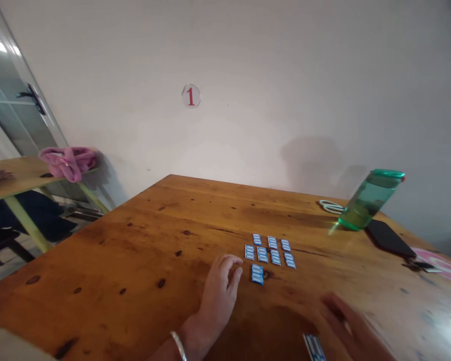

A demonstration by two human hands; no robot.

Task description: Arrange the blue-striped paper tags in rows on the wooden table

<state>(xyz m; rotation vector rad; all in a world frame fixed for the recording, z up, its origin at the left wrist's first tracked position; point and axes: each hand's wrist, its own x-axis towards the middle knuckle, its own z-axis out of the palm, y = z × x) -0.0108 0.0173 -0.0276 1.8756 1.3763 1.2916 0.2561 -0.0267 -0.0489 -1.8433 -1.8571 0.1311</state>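
Observation:
Several small blue-and-white striped rectangular pieces (262, 254) lie flat in short rows on the wooden table (143, 250). One such piece (257, 274) sits apart, nearer to me. Just left of it rests my left hand (221, 283), fingers loosely bent, a gap between thumb and forefinger, nothing in it; a silver bangle circles the wrist. My right hand (346, 321) is lower right, smeared by motion, so its grip is unclear. Close to its left, a blue-and-white striped piece (314, 347) is cut off by the bottom edge; whether the hand touches it I cannot tell.
A green bottle (372, 200) stands at the back right, near a white cable (330, 206), a dark phone (391, 238) and a pink round item (441, 264). Pink cloth (69, 161) lies on another table to the left, by a door (20, 95).

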